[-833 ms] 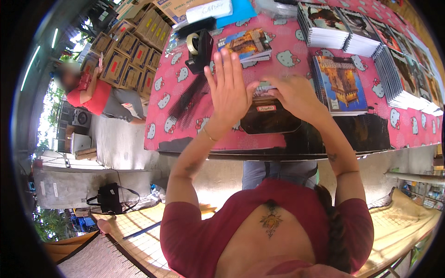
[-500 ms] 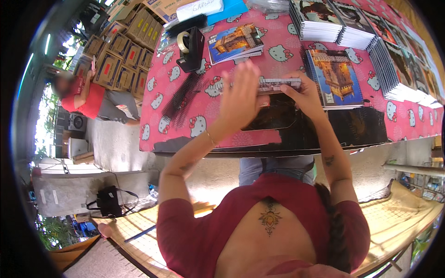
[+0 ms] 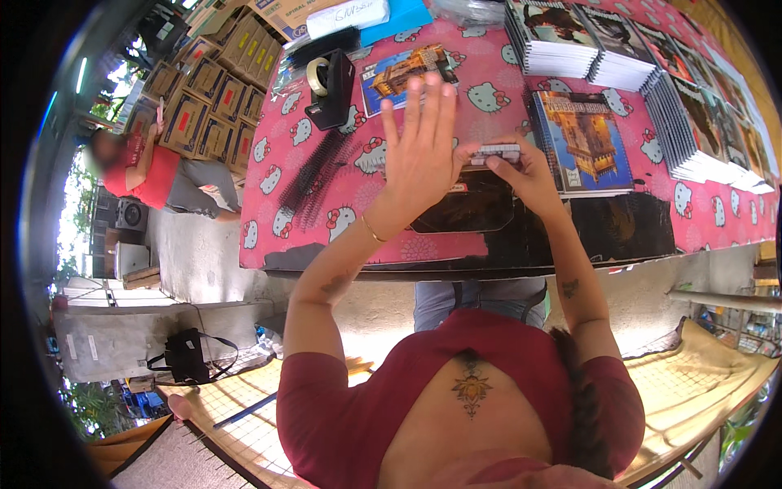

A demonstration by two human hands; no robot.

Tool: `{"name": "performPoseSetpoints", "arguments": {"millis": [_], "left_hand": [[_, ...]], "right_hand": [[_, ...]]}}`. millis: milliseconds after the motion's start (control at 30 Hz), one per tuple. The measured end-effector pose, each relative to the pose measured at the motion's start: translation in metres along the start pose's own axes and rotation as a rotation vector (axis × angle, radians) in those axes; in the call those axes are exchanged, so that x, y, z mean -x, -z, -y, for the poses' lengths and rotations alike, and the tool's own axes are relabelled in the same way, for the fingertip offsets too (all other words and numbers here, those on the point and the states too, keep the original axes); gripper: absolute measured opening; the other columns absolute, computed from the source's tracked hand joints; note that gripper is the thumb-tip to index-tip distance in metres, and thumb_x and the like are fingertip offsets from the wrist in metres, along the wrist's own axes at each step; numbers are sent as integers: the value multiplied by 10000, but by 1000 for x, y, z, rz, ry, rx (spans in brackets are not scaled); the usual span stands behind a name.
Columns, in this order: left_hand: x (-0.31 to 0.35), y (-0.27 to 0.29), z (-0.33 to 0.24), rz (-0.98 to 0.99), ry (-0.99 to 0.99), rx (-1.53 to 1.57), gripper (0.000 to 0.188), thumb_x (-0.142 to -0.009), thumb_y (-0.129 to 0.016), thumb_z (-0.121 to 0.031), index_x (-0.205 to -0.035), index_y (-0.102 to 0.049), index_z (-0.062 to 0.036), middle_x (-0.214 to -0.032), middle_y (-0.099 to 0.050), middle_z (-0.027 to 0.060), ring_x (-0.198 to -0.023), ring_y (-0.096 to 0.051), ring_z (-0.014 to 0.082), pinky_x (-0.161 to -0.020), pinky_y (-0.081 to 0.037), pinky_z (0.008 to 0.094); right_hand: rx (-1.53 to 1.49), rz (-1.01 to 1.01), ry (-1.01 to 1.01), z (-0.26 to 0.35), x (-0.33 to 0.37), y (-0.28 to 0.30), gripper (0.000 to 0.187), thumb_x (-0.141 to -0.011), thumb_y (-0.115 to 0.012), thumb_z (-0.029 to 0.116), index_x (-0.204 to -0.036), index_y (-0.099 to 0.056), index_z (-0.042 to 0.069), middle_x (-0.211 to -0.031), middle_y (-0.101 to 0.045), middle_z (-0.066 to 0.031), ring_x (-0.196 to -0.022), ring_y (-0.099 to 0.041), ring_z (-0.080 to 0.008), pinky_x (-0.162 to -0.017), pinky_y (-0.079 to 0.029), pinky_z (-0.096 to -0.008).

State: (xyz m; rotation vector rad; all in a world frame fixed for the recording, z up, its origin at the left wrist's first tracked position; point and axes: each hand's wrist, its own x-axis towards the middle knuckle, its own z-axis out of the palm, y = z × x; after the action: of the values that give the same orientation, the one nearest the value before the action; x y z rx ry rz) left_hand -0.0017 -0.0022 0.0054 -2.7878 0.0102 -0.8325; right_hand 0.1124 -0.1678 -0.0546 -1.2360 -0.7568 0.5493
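Observation:
My right hand (image 3: 531, 173) grips the right end of a notebook (image 3: 495, 153) seen edge-on, with its thumb on the near side. My left hand (image 3: 419, 155) is stretched flat at the notebook's other end, fingers long and spread, thumb reaching toward it. The left palm hides most of that end, so I cannot tell how it touches. Beyond my left fingertips lies a notebook with a building on its cover (image 3: 399, 77). Right of my right hand sits a small pile of similar spiral notebooks (image 3: 585, 147).
Black spiral binding coils (image 3: 314, 175) lie on the pink patterned tablecloth (image 3: 262, 191), near a black tape dispenser (image 3: 332, 94). Stacked notebooks (image 3: 562, 57) fill the far right. A black patch (image 3: 586, 232) marks the near table edge. A person in red (image 3: 147, 167) stands by cardboard boxes (image 3: 187, 118).
My left hand has tilted upright and spread its fingers, and now covers the left part of the notebook. My right hand keeps its grip, shifted slightly left and nearer.

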Motion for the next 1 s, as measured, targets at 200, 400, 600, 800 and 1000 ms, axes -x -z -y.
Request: {"name": "performPoseSetpoints", "arguments": {"millis": [200,400,600,800,1000], "left_hand": [[14,-7,-29,157,-59,75,954,-836,-675,-554,-1510,-367,47,-1594,-339,265,-1507,-297,401,-1164,-171,679],[35,-15,-28,148,-170,179,943,-850,-659,-547,-1508,-362,58,-1575,-337,308,-1498,-288,447,-1172,-169,670],[6,-14,-20,52,-79,132,938,-855,-685,-517,-1536,-349,33,-1600,-328,270,-1502,-288,433,-1181,-147,667],[0,1,-24,-80,-5,396,572,-928,-689,-312,-1386,-534,-7,-1313,-614,160,-1217,-584,327,-1153,-277,571],[-9,1,-21,-172,-23,517,186,-925,-711,-210,-1059,-685,-83,-886,-714,52,-850,-685,244,-1133,-326,527]], "right_hand": [[54,119,-12,-16,2,18,235,-1012,-648,154,-1180,-674,-8,-951,-694,12,-879,-579,-50,-782,-486,-252],[120,107,59,-15,3,14,214,-1003,-658,151,-1135,-674,-17,-889,-663,10,-840,-546,-60,-742,-479,-277],[201,92,77,-10,4,8,182,-992,-667,140,-1073,-668,-22,-854,-650,-9,-815,-527,-66,-710,-462,-292],[254,86,92,-4,4,10,201,-987,-675,147,-1099,-683,-19,-841,-647,-18,-767,-519,-78,-682,-456,-287],[159,44,-5,40,14,25,261,-980,-691,171,-1165,-716,-10,-843,-661,-17,-767,-548,-62,-675,-464,-270]]}}
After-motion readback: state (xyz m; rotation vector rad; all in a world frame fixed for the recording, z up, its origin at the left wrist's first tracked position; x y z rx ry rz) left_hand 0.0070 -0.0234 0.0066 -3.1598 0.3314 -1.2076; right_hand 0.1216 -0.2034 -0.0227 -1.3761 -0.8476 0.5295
